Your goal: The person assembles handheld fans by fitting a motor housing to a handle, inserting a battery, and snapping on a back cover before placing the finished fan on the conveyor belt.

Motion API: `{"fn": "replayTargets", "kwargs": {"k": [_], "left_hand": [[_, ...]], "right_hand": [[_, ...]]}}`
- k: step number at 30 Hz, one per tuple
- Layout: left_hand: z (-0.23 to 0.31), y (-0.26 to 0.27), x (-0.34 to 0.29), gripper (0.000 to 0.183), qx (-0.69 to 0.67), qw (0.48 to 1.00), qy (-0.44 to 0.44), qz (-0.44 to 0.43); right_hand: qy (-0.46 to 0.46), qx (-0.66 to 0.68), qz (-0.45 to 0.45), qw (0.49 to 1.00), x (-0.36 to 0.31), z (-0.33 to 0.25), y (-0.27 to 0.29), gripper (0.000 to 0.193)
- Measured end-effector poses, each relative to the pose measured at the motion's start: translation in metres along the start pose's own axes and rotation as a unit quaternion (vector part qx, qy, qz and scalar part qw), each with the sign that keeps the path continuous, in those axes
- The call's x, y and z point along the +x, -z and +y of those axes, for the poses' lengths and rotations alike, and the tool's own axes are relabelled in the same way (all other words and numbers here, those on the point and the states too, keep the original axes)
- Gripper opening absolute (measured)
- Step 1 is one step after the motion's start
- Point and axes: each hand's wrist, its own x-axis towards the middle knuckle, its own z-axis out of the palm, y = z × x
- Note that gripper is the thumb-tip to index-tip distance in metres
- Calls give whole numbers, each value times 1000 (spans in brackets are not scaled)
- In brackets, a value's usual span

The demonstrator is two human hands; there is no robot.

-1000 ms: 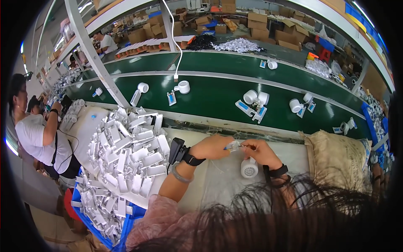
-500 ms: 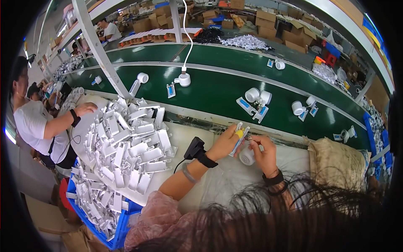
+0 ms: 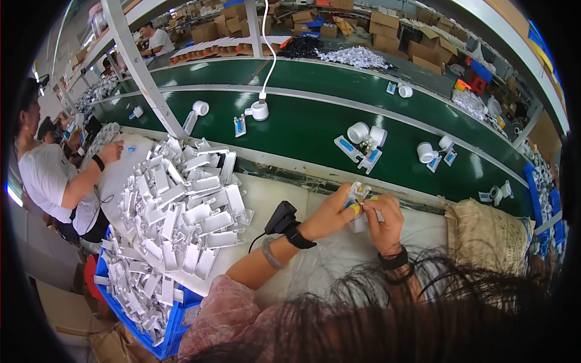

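In front of me, above the light work surface, my left hand is closed around a white plastic housing. A yellow cover shows on one of the gripping fingertips. My right hand pinches close against the near side of the housing; whatever sits between thumb and forefinger is too small to make out. Just below the fingers a white round part hangs, mostly hidden by my hands. Left of my forearm lies a large heap of white plastic housings.
A blue bin under the heap holds more housings. Beyond my hands runs a green conveyor belt carrying white round units with blue-faced parts. A metal post rises at left. A tan sack lies right; a co-worker stands left.
The housing has turned in my left hand, and my right fingers have closed in against it. Units on the belt have shifted slightly left. The co-worker's hand has drawn back, and a small blue piece shows there.
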Motion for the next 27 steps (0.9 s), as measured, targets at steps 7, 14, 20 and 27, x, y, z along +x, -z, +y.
{"fn": "replayTargets", "kwargs": {"k": [7,14,20,27], "left_hand": [[12,-4,-4,34,49,999,-24,-3],[12,-6,-5,43,120,991,-59,13],[2,-7,-5,42,134,978,-158,31],[3,-9,-5,38,136,981,-132,31]], "right_hand": [[18,-14,27,999,-2,0,-1,16],[26,-21,24,999,-1,2,0,16],[24,-16,18,999,1,-1,2,18],[36,-16,4,999,5,0,4,18]]}}
